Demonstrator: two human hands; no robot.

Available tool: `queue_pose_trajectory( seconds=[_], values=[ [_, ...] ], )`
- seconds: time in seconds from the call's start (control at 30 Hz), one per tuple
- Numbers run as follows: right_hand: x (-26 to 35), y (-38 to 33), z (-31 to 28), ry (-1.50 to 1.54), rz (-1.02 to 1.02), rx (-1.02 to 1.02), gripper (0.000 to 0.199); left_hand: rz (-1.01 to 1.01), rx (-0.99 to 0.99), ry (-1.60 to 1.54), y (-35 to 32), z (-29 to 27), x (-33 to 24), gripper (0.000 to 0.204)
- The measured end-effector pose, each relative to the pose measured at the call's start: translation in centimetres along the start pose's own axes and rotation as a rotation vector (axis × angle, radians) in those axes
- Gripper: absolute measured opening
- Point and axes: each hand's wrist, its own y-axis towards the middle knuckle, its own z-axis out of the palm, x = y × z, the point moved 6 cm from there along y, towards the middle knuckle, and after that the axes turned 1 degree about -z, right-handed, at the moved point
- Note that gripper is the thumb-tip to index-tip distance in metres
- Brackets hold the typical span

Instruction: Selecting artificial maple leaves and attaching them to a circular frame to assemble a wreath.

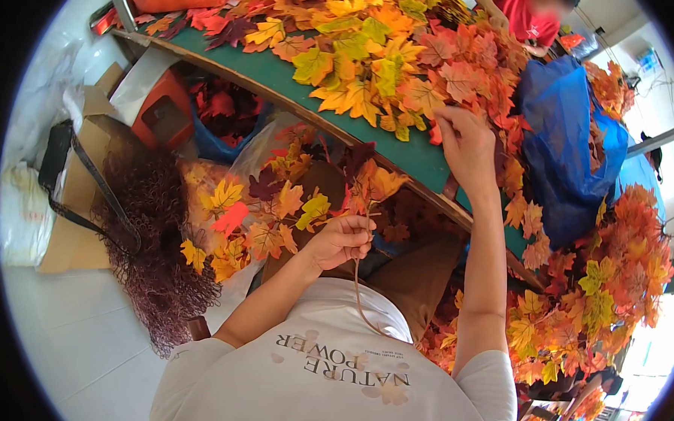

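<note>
My left hand (342, 242) is closed in a pinch around the thin brown stem of an artificial maple leaf garland (266, 239). The bare end of the stem (360, 292) curves down over my shirt. Orange, yellow, red and dark purple leaves spread from the garland beside and beyond that hand. My right hand (466, 146) is raised over the edge of the green tabletop (271, 72), its fingers curled together at the pile of loose maple leaves (368, 66). Whatever its fingertips hold, if anything, is hidden.
A wooden rim (310, 115) edges the table. Dark brown tangled wire-like stems (154, 241) hang at left by a cardboard box (74, 222). On the right stand a blue plastic bag (567, 140) and more leaf bunches (603, 274). Another person (524, 10) works at the far right.
</note>
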Motion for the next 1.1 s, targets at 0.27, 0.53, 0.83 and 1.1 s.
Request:
queue_pose_trajectory(
  seconds=[0.27,0.53,0.83,1.1],
  values=[
    [2.0,5.5,6.8,-0.331,-0.134,-0.059,0.037,0.008,-0.067,0.022,0.0,-0.2,-0.5,0.020],
    [-5.0,5.5,7.0,0.646,0.369,-0.221,0.022,0.029,-0.079,0.006,0.0,-0.8,-0.7,0.020],
    [-8.4,3.5,5.8,0.415,0.766,0.217,0.028,0.008,-0.130,-0.022,0.5,-1.4,-0.2,0.017],
    [-0.8,7.0,3.3,-0.549,-0.338,-0.128,0.019,0.016,-0.158,-0.027,0.0,-1.2,0.1,0.017]
  ],
)
